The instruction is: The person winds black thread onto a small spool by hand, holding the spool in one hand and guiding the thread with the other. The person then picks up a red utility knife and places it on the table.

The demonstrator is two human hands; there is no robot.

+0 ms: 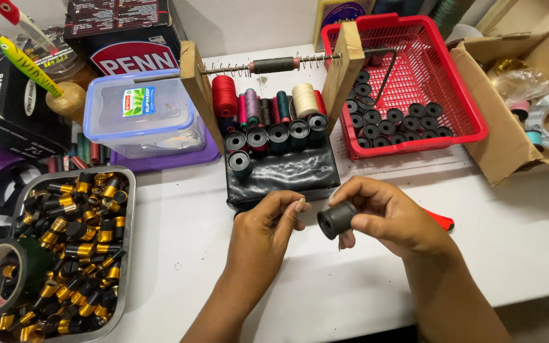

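the right hand (pixel 392 216) holds a short black tube (pixel 336 220) just above the white surface (pixel 509 235), its fingers clenched around the tube's far end while the open bore faces left. the left hand (pixel 268 225) sits just beside it, fingers curled loosely and grasping nothing, thumb tip near the tube's rim but apart from it. directly behind both hands lies a black block (pixel 284 174), its near edge close to the knuckles. a metal tray (pixel 128 190) of black and gold parts borders the left, well apart from the hands. a red basket (pixel 471 108) of black rings stands behind on the right, a cardboard box (pixel 497 146) beside it. bare surface opens to the right and along the near edge.
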